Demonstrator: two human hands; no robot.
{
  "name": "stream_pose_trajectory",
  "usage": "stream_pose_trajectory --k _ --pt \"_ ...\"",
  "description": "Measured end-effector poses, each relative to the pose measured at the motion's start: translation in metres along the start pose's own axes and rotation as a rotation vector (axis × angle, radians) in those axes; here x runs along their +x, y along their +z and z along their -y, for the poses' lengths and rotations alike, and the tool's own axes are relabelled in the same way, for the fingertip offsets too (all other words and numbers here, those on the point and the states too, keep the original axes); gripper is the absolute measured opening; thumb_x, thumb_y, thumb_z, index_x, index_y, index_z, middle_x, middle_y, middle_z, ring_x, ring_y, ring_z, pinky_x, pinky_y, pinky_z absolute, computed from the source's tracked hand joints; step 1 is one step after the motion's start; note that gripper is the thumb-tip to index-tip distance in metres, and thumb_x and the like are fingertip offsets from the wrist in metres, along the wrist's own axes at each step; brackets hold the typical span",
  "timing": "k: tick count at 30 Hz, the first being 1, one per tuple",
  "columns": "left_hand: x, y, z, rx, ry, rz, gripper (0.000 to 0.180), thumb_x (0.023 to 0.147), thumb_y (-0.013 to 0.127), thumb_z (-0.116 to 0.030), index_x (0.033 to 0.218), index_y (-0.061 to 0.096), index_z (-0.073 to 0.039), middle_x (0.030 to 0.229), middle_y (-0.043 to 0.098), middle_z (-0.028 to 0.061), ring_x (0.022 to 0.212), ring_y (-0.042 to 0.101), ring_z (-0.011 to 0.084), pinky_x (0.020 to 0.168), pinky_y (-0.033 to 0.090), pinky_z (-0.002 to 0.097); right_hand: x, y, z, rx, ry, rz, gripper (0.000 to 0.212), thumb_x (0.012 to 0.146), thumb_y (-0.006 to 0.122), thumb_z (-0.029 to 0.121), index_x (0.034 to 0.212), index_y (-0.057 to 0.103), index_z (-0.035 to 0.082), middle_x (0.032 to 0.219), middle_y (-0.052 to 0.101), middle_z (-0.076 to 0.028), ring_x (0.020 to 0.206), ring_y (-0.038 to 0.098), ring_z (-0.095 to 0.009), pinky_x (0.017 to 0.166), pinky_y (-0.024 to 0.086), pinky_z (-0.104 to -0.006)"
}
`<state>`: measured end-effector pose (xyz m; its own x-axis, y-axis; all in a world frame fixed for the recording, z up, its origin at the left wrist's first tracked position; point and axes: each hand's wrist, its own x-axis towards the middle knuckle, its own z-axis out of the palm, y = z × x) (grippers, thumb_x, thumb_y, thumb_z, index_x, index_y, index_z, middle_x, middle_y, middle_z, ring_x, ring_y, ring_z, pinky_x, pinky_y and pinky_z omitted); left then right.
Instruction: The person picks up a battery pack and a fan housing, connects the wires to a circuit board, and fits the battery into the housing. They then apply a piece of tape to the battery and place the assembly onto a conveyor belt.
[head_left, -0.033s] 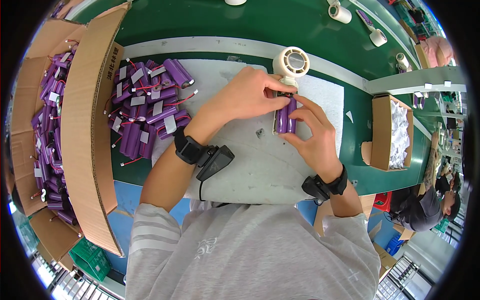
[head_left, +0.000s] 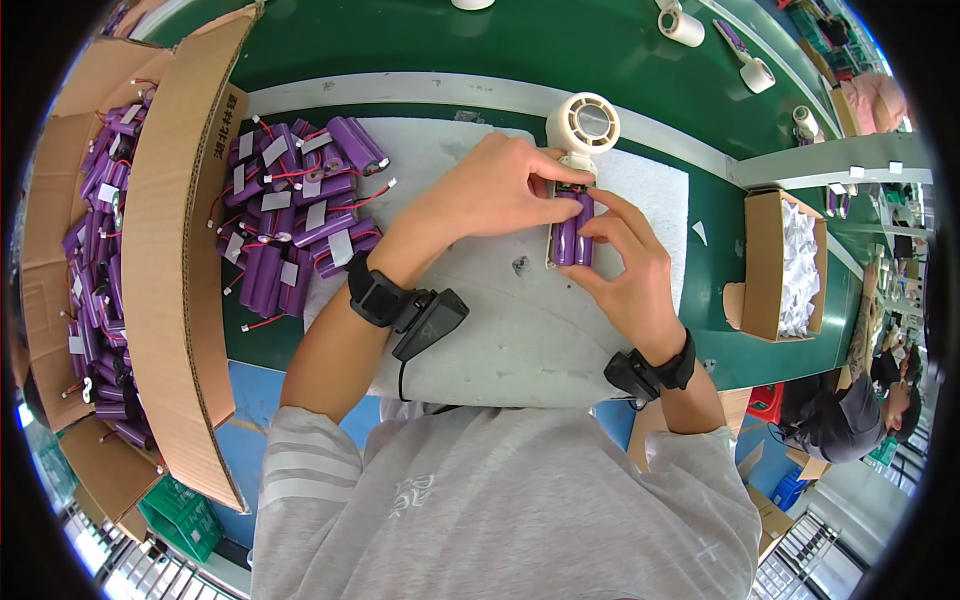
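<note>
A white handheld fan [head_left: 583, 123] with a round slotted head lies on the pale work mat [head_left: 470, 340], its head pointing away from me. In its opened handle sits a purple two-cell battery pack [head_left: 573, 240]. My left hand [head_left: 505, 188] is closed at the handle's upper end, thumb and fingers pinching just below the fan's neck. What lies between those fingertips is mostly covered. My right hand [head_left: 632, 262] grips the battery pack and handle from the right, its thumb at the lower end and a fingertip near the top. Both wrists carry black strapped devices.
Purple battery packs [head_left: 290, 215] with red wires and white tabs are heaped left of the mat. A cardboard box [head_left: 180, 250] of more packs stands farther left. At right is a carton [head_left: 765, 265] of white pieces. Other fans [head_left: 680, 27] lie beyond; a person [head_left: 850, 415] sits at right.
</note>
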<state>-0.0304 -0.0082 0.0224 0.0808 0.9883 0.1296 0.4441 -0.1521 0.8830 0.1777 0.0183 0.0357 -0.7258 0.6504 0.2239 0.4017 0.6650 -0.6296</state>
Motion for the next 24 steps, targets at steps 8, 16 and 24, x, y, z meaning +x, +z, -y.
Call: stream_pose_trajectory --k 8,16,24 --pt "0.002 0.0 -0.001 -0.053 -0.094 0.077 0.052 0.059 0.083 -0.021 0.109 0.072 -0.016 0.068 0.067 0.0122 0.059 0.062 0.022 0.059 0.048 0.0306 0.01 0.001 0.0 0.135 0.086 0.03 0.064 0.056 0.084 -0.001 0.111 0.053 0.007 0.122 0.047 -0.009 0.096 0.057 -0.022 0.074 0.051 -0.031" --pt "0.0 -0.003 -0.003 -0.012 -0.085 0.1 0.052 0.062 0.083 -0.014 0.112 0.07 -0.015 0.069 0.067 0.0074 0.059 0.06 0.0129 0.058 0.046 0.0267 0.016 -0.007 0.003 0.104 0.037 0.101 0.079 0.053 0.085 0.0 0.124 0.051 0.01 0.121 0.046 -0.007 0.092 0.055 -0.019 0.07 0.048 -0.0283" --pt "0.0 -0.001 0.001 -0.026 -0.043 0.06 0.051 0.062 0.082 -0.015 0.111 0.071 -0.015 0.066 0.066 0.0086 0.058 0.059 0.0136 0.057 0.045 0.0272 0.01 -0.004 -0.003 0.064 0.019 0.099 0.073 0.054 0.086 0.002 0.121 0.057 0.008 0.123 0.049 -0.008 0.09 0.056 -0.019 0.071 0.048 -0.0288"
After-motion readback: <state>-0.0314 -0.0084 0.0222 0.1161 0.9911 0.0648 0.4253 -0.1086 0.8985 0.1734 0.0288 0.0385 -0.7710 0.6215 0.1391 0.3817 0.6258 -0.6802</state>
